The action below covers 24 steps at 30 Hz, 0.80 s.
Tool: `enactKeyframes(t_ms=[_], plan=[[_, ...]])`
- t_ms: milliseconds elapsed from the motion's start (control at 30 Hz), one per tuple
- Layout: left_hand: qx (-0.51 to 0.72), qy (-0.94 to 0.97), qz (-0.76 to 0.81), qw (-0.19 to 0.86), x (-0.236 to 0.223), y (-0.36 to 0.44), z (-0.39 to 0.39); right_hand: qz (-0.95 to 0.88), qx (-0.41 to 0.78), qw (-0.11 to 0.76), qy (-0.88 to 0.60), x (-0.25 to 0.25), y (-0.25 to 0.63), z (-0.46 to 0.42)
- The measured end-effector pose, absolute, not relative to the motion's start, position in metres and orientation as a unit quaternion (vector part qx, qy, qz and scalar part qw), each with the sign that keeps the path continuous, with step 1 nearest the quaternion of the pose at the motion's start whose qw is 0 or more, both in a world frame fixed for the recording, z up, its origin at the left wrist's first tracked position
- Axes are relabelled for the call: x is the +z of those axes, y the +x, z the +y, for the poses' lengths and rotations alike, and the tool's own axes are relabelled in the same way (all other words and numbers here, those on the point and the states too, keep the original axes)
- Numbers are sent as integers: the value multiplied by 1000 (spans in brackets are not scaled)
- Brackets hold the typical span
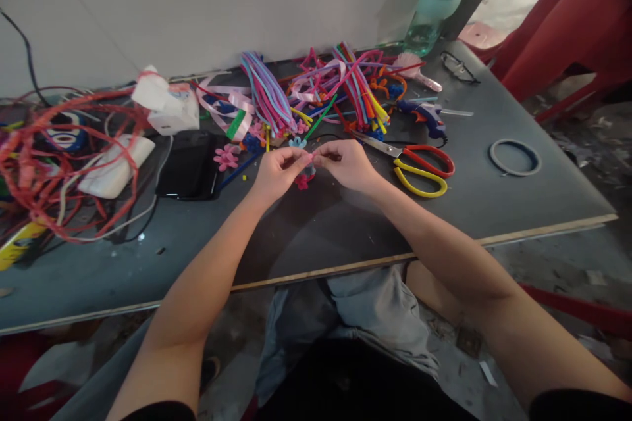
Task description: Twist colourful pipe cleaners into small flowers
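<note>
My left hand (pixel 277 174) and my right hand (pixel 349 164) meet over the table, both pinching a small pink pipe cleaner piece (pixel 311 157) between thumb and fingertips. Its exact shape is mostly hidden by the fingers. Just below the fingertips shows a magenta pipe cleaner flower (pixel 303 181); whether it joins the held piece I cannot tell. A light blue pipe cleaner flower (pixel 297 143) appears just beyond the hands. To the left lies a pink flower (pixel 227 157). Beside my right hand rest scissors (pixel 423 170) with red and yellow handles, blades pointing toward the hand.
Pipe cleaner bundles (pixel 269 93) lie along the wall, with a glue gun (pixel 423 117) and hairbrush (pixel 419 71) to their right. A bottle (pixel 439 3) stands behind. Leftward are a black phone (pixel 186 168) and tangled red strips (pixel 29 174). A grey ring (pixel 515 158) lies right.
</note>
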<state>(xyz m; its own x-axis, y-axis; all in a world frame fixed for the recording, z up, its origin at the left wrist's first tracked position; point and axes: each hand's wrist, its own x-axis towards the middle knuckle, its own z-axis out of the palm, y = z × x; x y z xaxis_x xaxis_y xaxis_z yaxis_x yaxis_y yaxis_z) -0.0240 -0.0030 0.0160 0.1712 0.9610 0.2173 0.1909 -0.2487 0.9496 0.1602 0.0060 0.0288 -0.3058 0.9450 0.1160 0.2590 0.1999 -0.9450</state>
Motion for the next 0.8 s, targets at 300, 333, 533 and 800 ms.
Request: enactKeyframes(t_ms=[300, 333, 533, 800], plan=[[448, 612, 460, 462, 21, -21, -6, -705, 414, 380, -434, 27, 159, 3], [448, 597, 463, 478, 22, -20, -7, -710, 407, 380, -431, 26, 160, 3], [446, 484, 444, 609, 26, -16, -8, -701, 416, 399, -421, 23, 160, 4], [437, 438, 437, 653, 21, -19, -4, -701, 422, 394, -419, 23, 161, 4]])
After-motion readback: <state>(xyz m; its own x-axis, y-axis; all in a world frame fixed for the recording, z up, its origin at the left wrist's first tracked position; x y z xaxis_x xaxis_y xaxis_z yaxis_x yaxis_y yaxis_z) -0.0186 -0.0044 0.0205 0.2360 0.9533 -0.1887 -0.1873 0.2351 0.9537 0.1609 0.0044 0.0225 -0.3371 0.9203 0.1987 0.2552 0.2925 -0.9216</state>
